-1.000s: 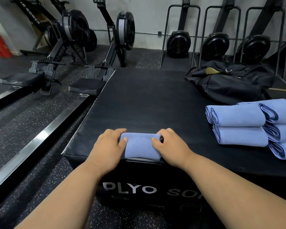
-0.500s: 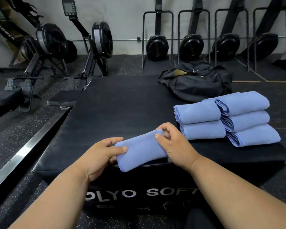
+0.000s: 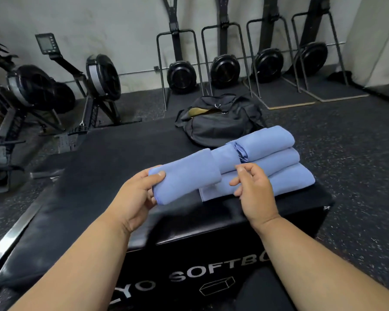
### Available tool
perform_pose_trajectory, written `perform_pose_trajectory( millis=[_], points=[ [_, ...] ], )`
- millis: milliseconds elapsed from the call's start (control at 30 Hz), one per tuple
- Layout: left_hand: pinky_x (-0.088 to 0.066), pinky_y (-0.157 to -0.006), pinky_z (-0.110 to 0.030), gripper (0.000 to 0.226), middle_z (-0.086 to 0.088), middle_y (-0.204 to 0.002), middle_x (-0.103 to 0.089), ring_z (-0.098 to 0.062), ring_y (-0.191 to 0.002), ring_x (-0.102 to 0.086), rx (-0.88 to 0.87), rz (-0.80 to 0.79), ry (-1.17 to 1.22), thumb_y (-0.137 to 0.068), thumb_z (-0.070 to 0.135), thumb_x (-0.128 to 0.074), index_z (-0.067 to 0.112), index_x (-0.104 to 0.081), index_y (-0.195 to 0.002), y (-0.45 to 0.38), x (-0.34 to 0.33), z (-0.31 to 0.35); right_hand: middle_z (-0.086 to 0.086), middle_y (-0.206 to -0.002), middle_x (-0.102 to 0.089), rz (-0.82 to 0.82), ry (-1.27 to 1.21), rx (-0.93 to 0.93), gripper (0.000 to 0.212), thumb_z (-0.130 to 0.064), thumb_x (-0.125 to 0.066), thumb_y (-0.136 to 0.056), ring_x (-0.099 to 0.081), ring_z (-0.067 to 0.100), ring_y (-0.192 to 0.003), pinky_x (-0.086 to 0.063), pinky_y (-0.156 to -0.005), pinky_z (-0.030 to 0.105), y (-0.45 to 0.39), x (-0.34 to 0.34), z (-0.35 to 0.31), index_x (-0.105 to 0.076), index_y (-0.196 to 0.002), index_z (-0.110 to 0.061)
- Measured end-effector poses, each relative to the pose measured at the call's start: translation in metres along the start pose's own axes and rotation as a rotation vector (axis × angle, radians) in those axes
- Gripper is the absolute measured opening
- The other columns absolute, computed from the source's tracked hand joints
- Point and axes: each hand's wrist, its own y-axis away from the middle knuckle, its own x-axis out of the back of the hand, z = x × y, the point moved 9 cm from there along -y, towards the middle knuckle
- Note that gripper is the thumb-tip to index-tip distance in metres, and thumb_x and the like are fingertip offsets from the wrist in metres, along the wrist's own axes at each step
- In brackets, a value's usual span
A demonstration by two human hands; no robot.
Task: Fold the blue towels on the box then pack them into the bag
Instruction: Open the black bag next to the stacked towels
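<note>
Blue terry cloth, folded into a compact roll, forms the towel (image 3: 184, 176) held above the near part of the box (image 3: 99, 176). The left hand (image 3: 135, 198) grips the towel's near-left end, thumb on top and fingers curled beneath it; the far end of the towel overlaps the stack of folded towels (image 3: 274, 153) as seen from the head camera, and whether it touches the stack cannot be told. The right hand (image 3: 254, 189) is just beside the towel's right side, in front of the stack, with fingers loosely bent and thumb and forefinger apart; it holds nothing, and contact with the stack cannot be confirmed. The stack rests on the right part of the box top, with several towels piled one on another. The black bag (image 3: 220, 124) sits on the far edge of the box, behind the stack, with its top partly unzipped. Rowing machines (image 3: 101, 81) stand on the floor along the wall beyond.
</note>
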Motion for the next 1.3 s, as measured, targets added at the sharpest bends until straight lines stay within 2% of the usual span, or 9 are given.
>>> perform_pose_trajectory(
  millis=[133, 300, 467, 567, 700, 900, 1067, 1167, 1300],
  points=[
    [-0.048, -0.093, -0.037, 0.029, -0.01, -0.123, -0.072, -0.029, -0.105, -0.06, 0.129, -0.046, -0.01, -0.095, 0.02, -0.068, 0.014, -0.077, -0.122, -0.007, -0.025, -0.026, 0.005, -0.075, -0.071, 0.03, 0.116, -0.092, 0.019, -0.029, -0.056, -0.103, -0.053, 0.011, -0.05, -0.046, -0.058, 0.026, -0.008, 0.025, 0.02, -0.066, -0.095, -0.014],
    [-0.054, -0.059, -0.024, 0.024, -0.004, -0.102, -0.078, -0.016, -0.078, -0.068, 0.296, -0.048, -0.048, -0.099, 0.015, -0.062, 0.011, -0.077, -0.117, 0.0, -0.061, -0.077, 0.003, -0.068, -0.069, -0.017, 0.206, -0.144, 0.018, -0.034, -0.062, -0.094, -0.057, 0.017, -0.058, -0.051, -0.061, 0.033, -0.009, 0.04, 0.036, -0.064, -0.083, -0.019],
    [-0.06, -0.074, -0.033, 0.023, -0.015, -0.115, -0.078, -0.027, -0.097, -0.076, 0.327, -0.047, -0.12, -0.098, 0.009, -0.065, 0.004, -0.075, -0.118, -0.011, -0.08, -0.106, -0.015, -0.06, -0.062, -0.07, 0.583, -0.104, 0.015, -0.041, -0.069, -0.087, -0.063, 0.017, -0.074, -0.052, -0.077, 0.035, -0.003, 0.052, 0.039, -0.064, -0.083, -0.026],
    [-0.059, -0.071, -0.034, 0.013, -0.017, -0.106, -0.079, -0.027, -0.087, -0.076, 0.269, 0.027, -0.16, -0.096, 0.007, -0.069, 0.003, -0.075, -0.106, -0.018, -0.091, -0.104, -0.009, -0.068, -0.062, -0.087, 0.63, -0.06, 0.014, -0.038, -0.071, -0.087, -0.062, 0.018, -0.077, -0.051, -0.077, 0.035, -0.003, 0.056, 0.034, -0.063, -0.091, -0.027],
    [-0.062, -0.087, -0.045, 0.004, -0.013, -0.096, -0.081, -0.032, -0.09, -0.077, 0.199, 0.088, -0.183, -0.092, 0.005, -0.073, 0.005, -0.076, -0.091, -0.027, -0.113, -0.1, -0.003, -0.105, -0.063, -0.011, 0.795, 0.149, 0.02, -0.033, -0.072, -0.083, -0.06, 0.026, -0.098, -0.05, -0.09, 0.038, -0.004, 0.056, 0.018, -0.069, -0.102, -0.026],
    [-0.044, -0.059, -0.027, 0.037, 0.003, -0.063, -0.06, -0.015, -0.052, -0.053, 0.138, 0.146, -0.455, -0.078, 0.039, -0.082, 0.018, -0.052, -0.073, -0.037, -0.097, -0.079, -0.001, -0.102, -0.059, -0.075, 0.985, 0.488, 0.024, -0.038, -0.064, -0.076, -0.057, 0.028, -0.09, -0.049, -0.08, 0.043, 0.007, 0.012, 0.006, -0.072, -0.096, -0.028],
    [-0.045, -0.061, -0.031, 0.029, 0.01, -0.07, -0.063, -0.014, -0.063, -0.055, -0.071, 0.326, -0.724, -0.084, 0.042, -0.072, 0.017, -0.058, -0.084, -0.052, -0.064, -0.004, -0.003, -0.087, -0.059, -0.137, 1.005, 0.503, 0.022, -0.039, -0.052, -0.082, -0.058, 0.028, -0.084, -0.049, -0.075, 0.044, 0.001, -0.008, 0.022, -0.07, -0.085, -0.028],
    [-0.045, -0.067, -0.022, 0.014, 0.013, -0.092, -0.069, -0.01, -0.082, -0.065, -0.18, 0.231, -0.831, -0.091, 0.031, -0.07, 0.023, -0.069, -0.103, -0.089, -0.069, 0.039, -0.002, -0.083, -0.057, -0.092, 1.008, 0.524, 0.02, -0.037, -0.052, -0.083, -0.055, 0.029, -0.08, -0.048, -0.072, 0.045, -0.006, -0.008, 0.026, -0.069, -0.081, -0.026],
    [-0.042, -0.068, -0.011, 0.039, 0.011, -0.114, -0.067, -0.002, -0.09, -0.062, -0.126, 0.056, -0.909, -0.097, 0.023, -0.068, 0.024, -0.064, -0.136, -0.146, -0.079, 0.052, -0.001, -0.082, -0.056, -0.057, 1.0, 0.545, 0.014, -0.033, -0.056, -0.083, -0.055, 0.03, -0.08, -0.045, -0.071, 0.045, -0.011, -0.01, 0.031, -0.068, -0.081, -0.025]
  ],
)
